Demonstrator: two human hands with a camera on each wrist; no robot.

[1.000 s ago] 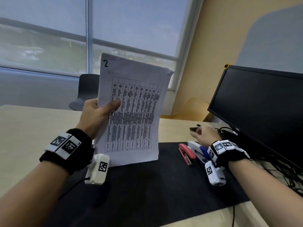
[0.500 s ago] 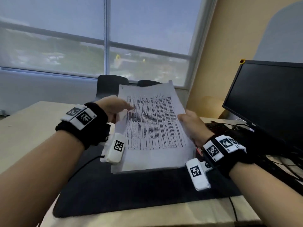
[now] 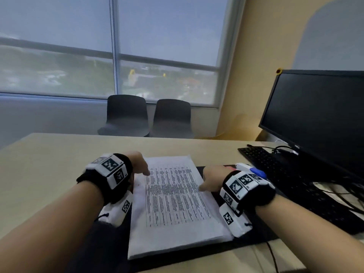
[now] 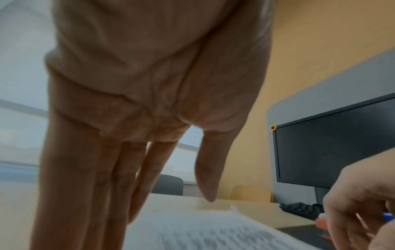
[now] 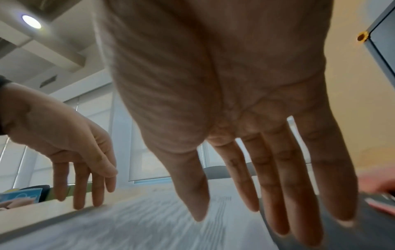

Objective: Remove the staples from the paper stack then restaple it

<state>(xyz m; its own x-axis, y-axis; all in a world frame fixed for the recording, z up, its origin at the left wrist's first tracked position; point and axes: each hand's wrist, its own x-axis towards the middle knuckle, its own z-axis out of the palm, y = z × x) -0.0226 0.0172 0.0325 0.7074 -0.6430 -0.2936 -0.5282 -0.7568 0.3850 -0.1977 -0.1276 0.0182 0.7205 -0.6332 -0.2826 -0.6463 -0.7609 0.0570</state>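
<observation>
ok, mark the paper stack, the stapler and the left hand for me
paper stack [image 3: 173, 196]: head view, middle of the printed top sheet.
stapler [image 3: 254, 171]: head view, blue-and-white body beyond the right wrist.
left hand [image 3: 138, 161]: head view, back of the hand.

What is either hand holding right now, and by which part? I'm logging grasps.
Nothing is held. The paper stack lies flat on the black mat; the left hand and right hand hover open at its side edges, fingers straight.
</observation>
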